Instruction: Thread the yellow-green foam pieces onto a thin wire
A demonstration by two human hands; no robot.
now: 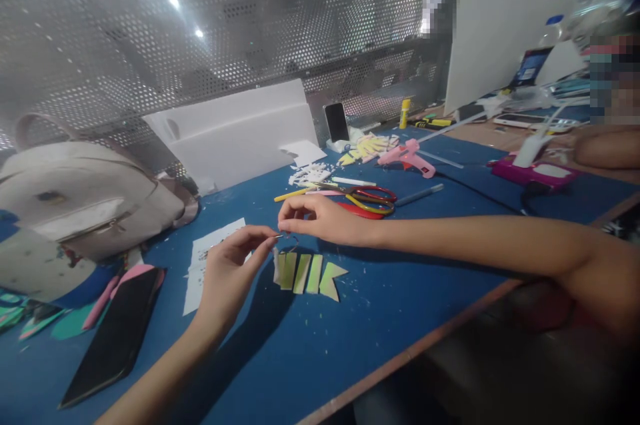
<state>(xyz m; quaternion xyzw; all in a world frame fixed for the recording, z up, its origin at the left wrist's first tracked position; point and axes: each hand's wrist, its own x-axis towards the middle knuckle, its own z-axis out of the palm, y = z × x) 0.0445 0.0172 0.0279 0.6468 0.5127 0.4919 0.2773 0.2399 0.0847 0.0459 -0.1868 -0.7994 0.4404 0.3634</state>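
Observation:
My left hand pinches a small thin silvery piece between thumb and forefinger; its kind is too small to tell. Close beside it, the fingers of my right hand are pinched together, and what they hold, if anything, I cannot make out. A thin curved strand shows just under the right fingertips. Below both hands, several yellow-green strips lie in a row on the blue table, the rightmost one notched like a ribbon end. Under my left hand is a white sheet with dark specks.
Scissors, pens and white scraps lie beyond my right hand. Farther back are a pink glue gun with its cable, a propped phone and a glue stick. At left stand a pale backpack and a dark flat case.

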